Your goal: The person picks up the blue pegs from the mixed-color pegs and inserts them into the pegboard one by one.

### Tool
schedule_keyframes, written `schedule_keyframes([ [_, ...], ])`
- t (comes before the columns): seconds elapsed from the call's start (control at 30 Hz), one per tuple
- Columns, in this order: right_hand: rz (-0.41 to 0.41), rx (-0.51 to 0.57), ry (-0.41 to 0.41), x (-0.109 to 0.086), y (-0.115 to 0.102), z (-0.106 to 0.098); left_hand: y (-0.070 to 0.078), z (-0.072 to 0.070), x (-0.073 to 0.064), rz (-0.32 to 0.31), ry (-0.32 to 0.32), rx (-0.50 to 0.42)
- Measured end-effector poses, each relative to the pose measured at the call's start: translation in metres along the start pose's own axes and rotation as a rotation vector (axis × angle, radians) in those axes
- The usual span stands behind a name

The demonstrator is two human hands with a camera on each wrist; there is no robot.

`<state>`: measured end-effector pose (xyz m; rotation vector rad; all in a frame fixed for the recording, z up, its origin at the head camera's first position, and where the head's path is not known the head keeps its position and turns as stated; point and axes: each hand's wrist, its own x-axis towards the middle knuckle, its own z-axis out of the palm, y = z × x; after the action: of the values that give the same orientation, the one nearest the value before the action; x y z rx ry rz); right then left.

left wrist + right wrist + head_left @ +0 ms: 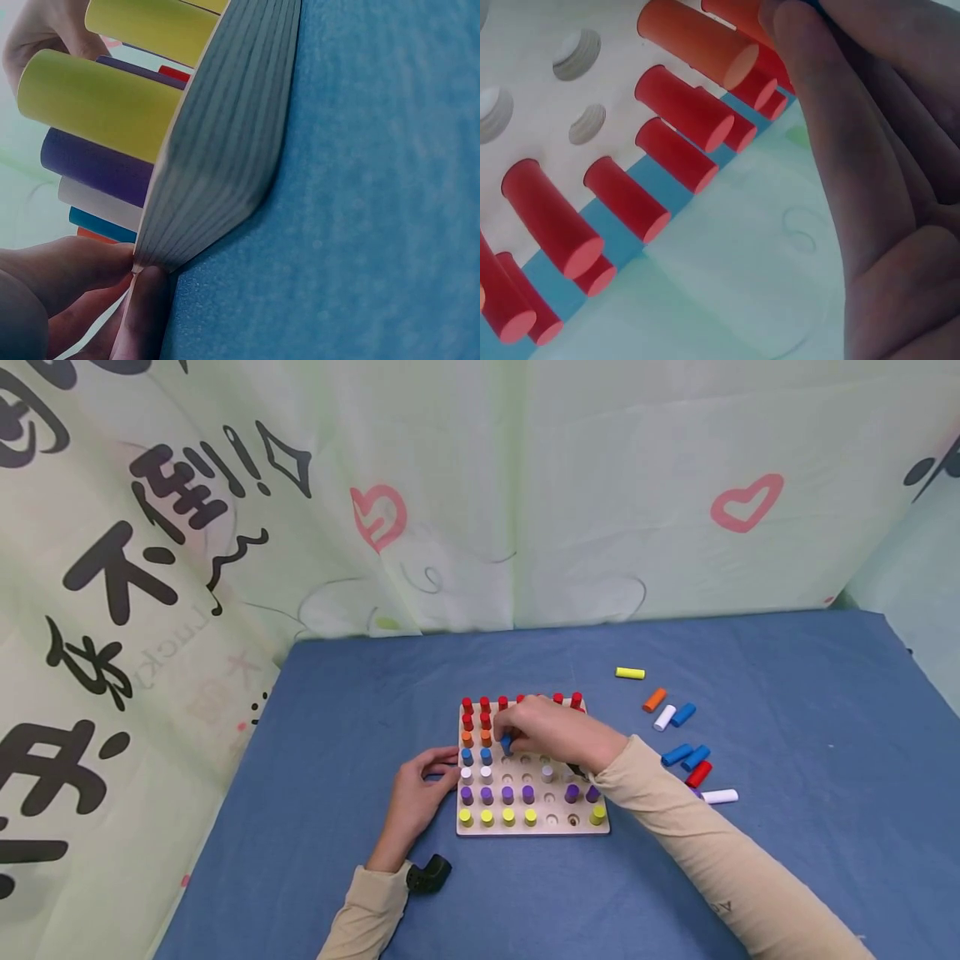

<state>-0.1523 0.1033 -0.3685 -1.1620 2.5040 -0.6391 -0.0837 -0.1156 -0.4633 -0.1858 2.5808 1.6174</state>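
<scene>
A wooden pegboard (pixel 532 829) lies on the blue cloth, with rows of red, orange, blue, white, purple and yellow pegs. My right hand (pixel 551 727) pinches a blue peg (pixel 506 744) between thumb and fingers, low over the blue row, just right of two standing blue pegs (pixel 476 757). In the right wrist view only a sliver of that peg shows at the top edge. At the board's left side is my left hand (pixel 415 785). The left wrist view shows its thumb and a finger (pixel 146 307) holding the board's edge, near a purple peg (pixel 97 166).
Loose pegs lie right of the board: a yellow one (pixel 630 673), an orange one (pixel 654 699), white ones, several blue ones and a red one (pixel 698 774). My right sleeve (pixel 675 827) passes close by them. A printed curtain (pixel 562 568) hangs behind the table.
</scene>
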Motion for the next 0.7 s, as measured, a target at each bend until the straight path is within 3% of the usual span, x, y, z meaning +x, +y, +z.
schedule_keyframes([
  [0.7,0.001,-0.067,-0.066,0.009,-0.003,0.014,0.001,0.000,0.001,-0.012,0.004,-0.002],
])
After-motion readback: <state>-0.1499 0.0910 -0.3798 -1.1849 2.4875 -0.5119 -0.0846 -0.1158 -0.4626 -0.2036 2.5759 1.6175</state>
